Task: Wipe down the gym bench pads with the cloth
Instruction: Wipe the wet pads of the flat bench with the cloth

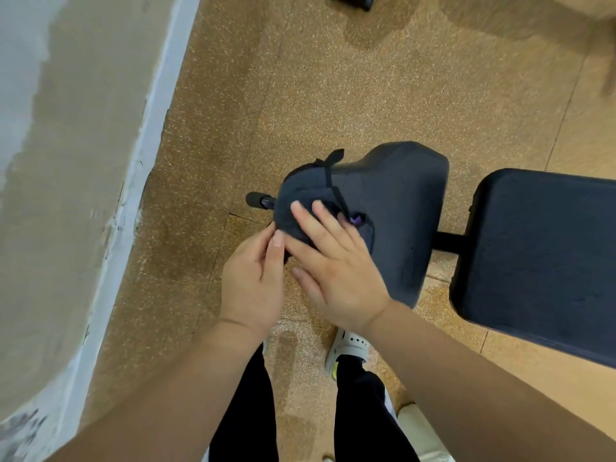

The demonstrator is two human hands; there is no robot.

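A dark gym bench stands on the floor, with a small seat pad (400,201) in the middle and a longer back pad (540,261) to its right. A dark cloth (300,191) with a black strap lies over the seat pad's left end. My right hand (336,265) lies flat on the cloth, fingers straight. My left hand (251,278) pinches the cloth's near left edge between thumb and fingers.
A pale wall with a white skirting (133,201) runs along the left. The floor (333,88) is speckled orange rubber. A black bench foot (258,200) sticks out left of the seat pad. My legs and a white shoe (348,348) stand just below the hands.
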